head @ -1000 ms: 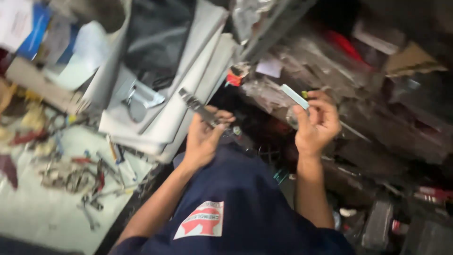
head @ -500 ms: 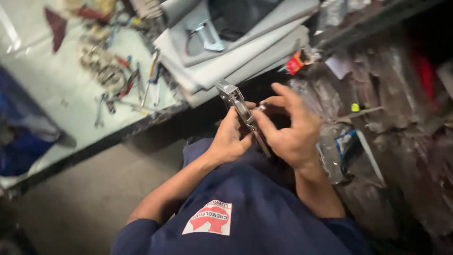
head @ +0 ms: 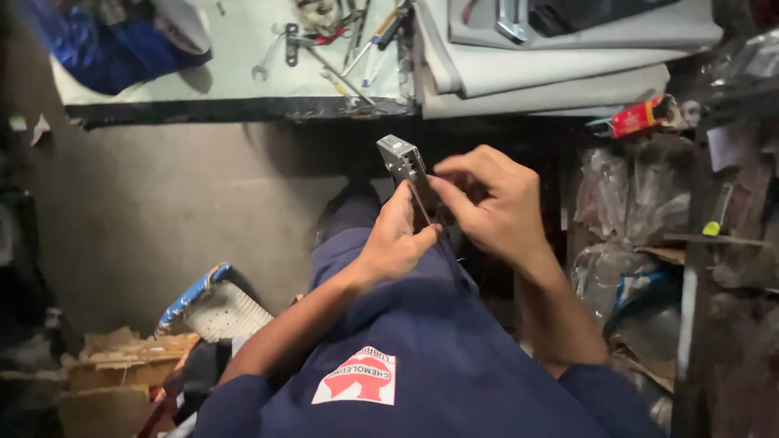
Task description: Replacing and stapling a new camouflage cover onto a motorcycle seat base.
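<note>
Grey metal part (head: 403,162) — gripped between both hands, left hand (head: 395,243) below, right hand (head: 491,203) beside.

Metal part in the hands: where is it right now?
Head view, centre: the grey metal part is held between the left hand and right hand, below the workbench edge.

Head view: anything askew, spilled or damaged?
Loose wrenches and screwdrivers lie scattered on the bench top, none lined up. The metal part sits tilted between left hand and right hand; no damage visible.
</note>
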